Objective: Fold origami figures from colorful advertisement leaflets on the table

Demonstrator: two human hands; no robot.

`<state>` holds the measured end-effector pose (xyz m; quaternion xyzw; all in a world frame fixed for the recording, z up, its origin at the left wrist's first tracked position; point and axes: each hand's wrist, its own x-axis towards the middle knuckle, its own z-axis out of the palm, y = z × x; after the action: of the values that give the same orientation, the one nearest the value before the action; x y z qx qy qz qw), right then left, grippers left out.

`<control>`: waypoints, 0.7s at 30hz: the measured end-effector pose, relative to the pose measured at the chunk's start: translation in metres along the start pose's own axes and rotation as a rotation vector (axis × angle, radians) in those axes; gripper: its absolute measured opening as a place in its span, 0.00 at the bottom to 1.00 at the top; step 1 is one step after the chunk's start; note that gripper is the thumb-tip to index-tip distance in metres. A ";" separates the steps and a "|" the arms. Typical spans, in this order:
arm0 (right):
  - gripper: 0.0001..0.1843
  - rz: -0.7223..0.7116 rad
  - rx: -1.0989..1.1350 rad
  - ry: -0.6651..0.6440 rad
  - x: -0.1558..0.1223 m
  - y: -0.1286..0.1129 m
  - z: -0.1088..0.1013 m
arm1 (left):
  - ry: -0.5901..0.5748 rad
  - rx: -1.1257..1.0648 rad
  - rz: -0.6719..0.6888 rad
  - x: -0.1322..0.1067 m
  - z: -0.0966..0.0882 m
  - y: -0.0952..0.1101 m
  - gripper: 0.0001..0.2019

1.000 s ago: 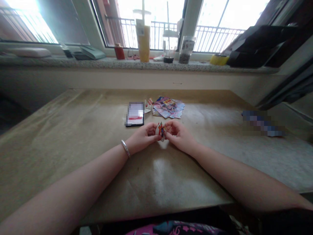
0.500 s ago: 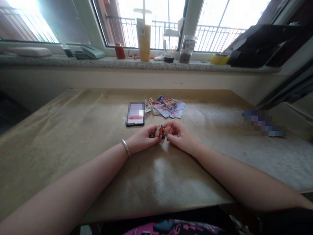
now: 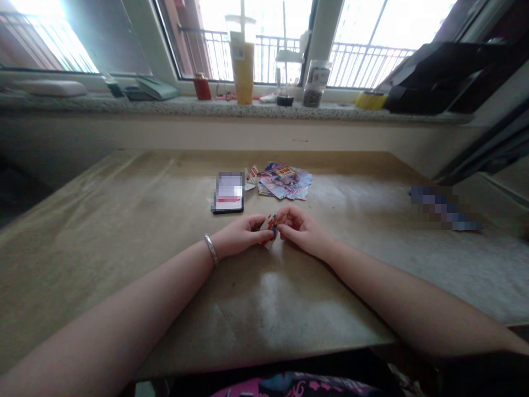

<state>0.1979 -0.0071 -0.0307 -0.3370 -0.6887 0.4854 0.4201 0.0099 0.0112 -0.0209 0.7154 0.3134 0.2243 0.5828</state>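
A small folded piece of printed paper [image 3: 270, 223], white with red and blue patches, is tilted up between my hands. My left hand [image 3: 246, 234], with a silver bracelet at its wrist, pinches the paper between thumb and fingers. My right hand [image 3: 301, 229] is curled, its thumb and fingertips closed at the paper's right edge. Beyond my hands lies a pile of colourful printed paper sheets [image 3: 287, 182]. Left of the pile is another folded paper piece [image 3: 251, 177], white with red marks, beside a dark-edged phone [image 3: 228, 192] whose screen is blurred out.
All this lies on a beige tabletop [image 3: 177, 309]. A blurred blue-purple strip [image 3: 446, 208] rests at the far right. On the stone sill [image 3: 165, 107] stand a tall yellow drink cup [image 3: 243, 71], clear jars, a red container [image 3: 202, 86] and a black bag [image 3: 433, 77].
The folded paper has turned, showing more of its white and red face. My right thumb and fingers have closed in against its right edge. The things around stay put.
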 end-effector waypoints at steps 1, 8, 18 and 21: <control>0.10 -0.005 0.000 -0.008 0.000 0.000 0.000 | -0.010 -0.016 -0.007 0.000 0.000 0.001 0.14; 0.13 -0.024 -0.018 -0.037 -0.001 -0.001 -0.001 | -0.047 -0.083 -0.051 -0.001 -0.003 0.001 0.15; 0.05 -0.024 -0.143 -0.006 -0.001 0.001 -0.002 | -0.037 -0.128 -0.045 0.000 -0.002 0.001 0.15; 0.05 -0.039 -0.245 0.035 -0.002 0.000 -0.001 | -0.026 -0.071 -0.023 0.001 0.000 0.001 0.14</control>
<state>0.1999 -0.0087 -0.0312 -0.3806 -0.7420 0.3833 0.3971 0.0105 0.0116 -0.0199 0.6935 0.3061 0.2193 0.6143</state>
